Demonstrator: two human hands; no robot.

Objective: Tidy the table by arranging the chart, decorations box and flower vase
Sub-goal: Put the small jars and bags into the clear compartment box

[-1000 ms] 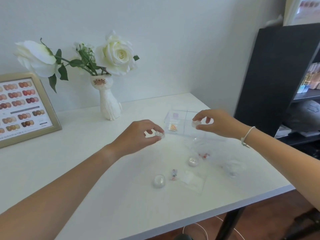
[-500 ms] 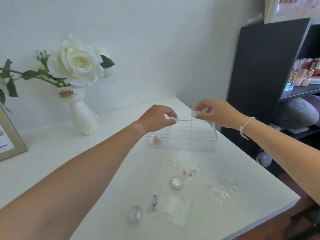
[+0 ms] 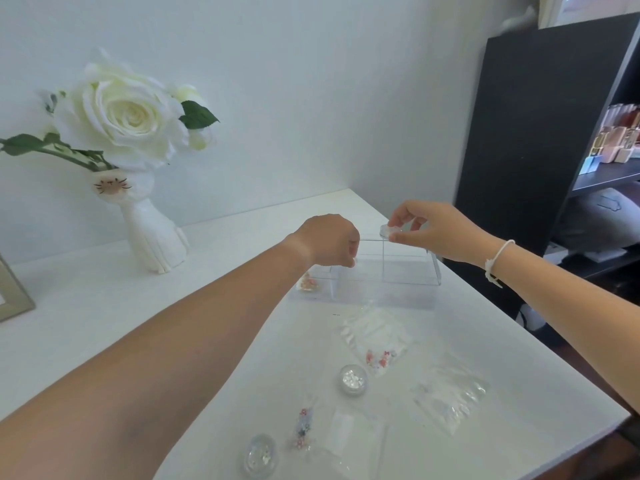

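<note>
The clear plastic compartmented decorations box [image 3: 384, 271] sits near the far right corner of the white surface [image 3: 104, 323]. The right hand [image 3: 436, 230] pinches a small round clear jar [image 3: 389, 231] between thumb and fingers above the box's rear edge. The left hand [image 3: 329, 242] reaches into the box with fingers curled; whether they hold anything cannot be told. The white cat-shaped flower vase [image 3: 152, 230] stands at the rear left.

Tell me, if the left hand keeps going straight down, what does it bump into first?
Probably the clear decorations box: the left hand points down into one of its compartments, holding something small, though depth is hard to judge.
</note>
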